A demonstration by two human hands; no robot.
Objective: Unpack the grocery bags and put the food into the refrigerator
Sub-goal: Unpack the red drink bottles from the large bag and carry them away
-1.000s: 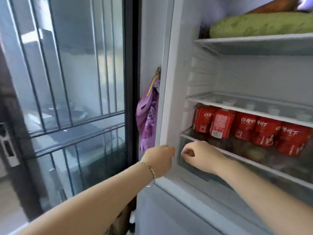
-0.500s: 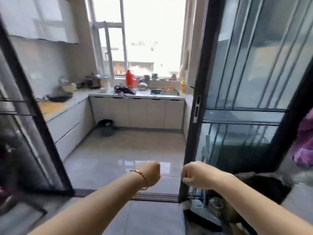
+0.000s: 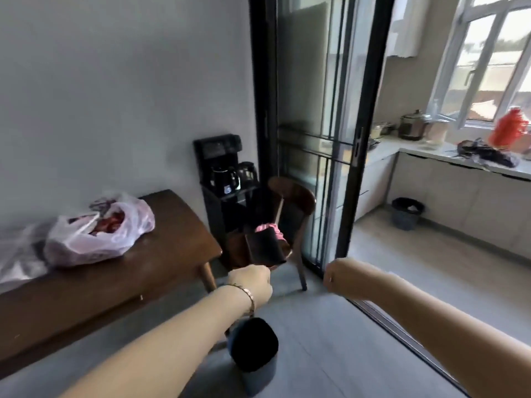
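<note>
A translucent white grocery bag [image 3: 94, 237] with red food inside lies on the brown wooden table [image 3: 161, 271] at the left. A second clear bag [image 3: 17, 254] lies beside it at the far left edge. My left hand [image 3: 253, 282], with a bracelet at the wrist, hangs in the air right of the table with its fingers curled and nothing in it. My right hand [image 3: 342, 277] is also curled into a loose fist and holds nothing. Both hands are well apart from the bags. The refrigerator is out of view.
A dark wooden chair [image 3: 290, 222] with a pink item on it stands past the table's end. A black drinks machine [image 3: 224, 173] stands against the wall. A dark bin [image 3: 255, 351] sits on the floor under my left arm. Sliding glass doors [image 3: 316, 124] open onto a kitchen at the right.
My view has swung left from the open refrigerator, past the kitchen doorway, to the table with the bags. Both hands stayed curled in front of me, holding nothing.
</note>
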